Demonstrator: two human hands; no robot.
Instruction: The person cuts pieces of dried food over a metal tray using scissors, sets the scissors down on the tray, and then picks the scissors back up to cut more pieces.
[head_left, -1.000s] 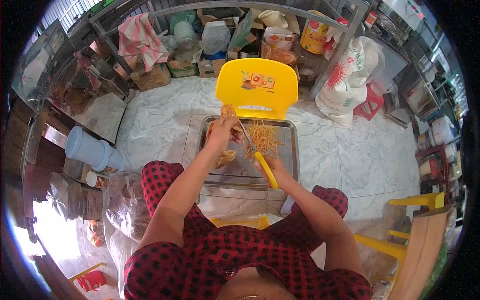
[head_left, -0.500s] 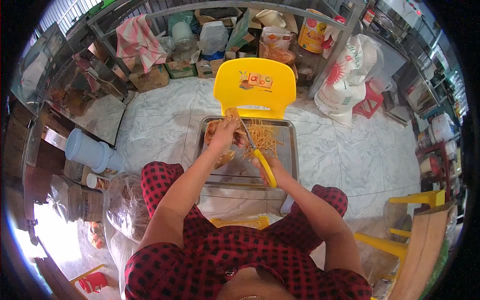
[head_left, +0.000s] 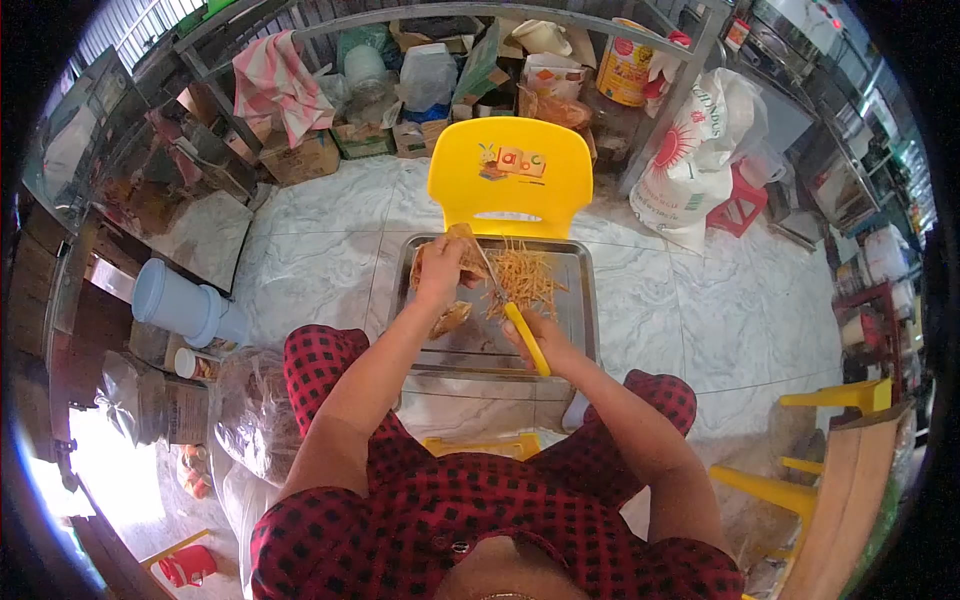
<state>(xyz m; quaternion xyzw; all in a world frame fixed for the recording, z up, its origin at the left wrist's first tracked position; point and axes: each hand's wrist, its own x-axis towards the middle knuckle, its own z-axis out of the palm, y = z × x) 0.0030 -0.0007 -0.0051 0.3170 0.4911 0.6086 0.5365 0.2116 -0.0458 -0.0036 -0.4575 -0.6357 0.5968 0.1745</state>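
Observation:
My left hand [head_left: 442, 273] is closed on a light-brown, sheet-like piece of food [head_left: 462, 233] over the left half of a metal tray [head_left: 586, 300]. My right hand [head_left: 543, 343] grips the yellow handles of a pair of scissors [head_left: 528, 338]. Their blades point up and left and meet the piece beside my left fingers. A pile of thin golden strips [head_left: 528, 280] lies on the tray, right of the blades. Another brown piece [head_left: 453, 319] rests below my left hand. What lies under my left palm is partly hidden.
The tray rests on a yellow chair [head_left: 512, 185], its backrest at the far side. A white sack [head_left: 690, 165] stands at the back right, pale blue buckets [head_left: 180, 300] at the left. Yellow stool legs [head_left: 765, 488] are at the right, cluttered boxes at the back.
My left hand and the held piece have shifted slightly down and left. The upper end of the piece sits lower than before. The scissors have moved only slightly.

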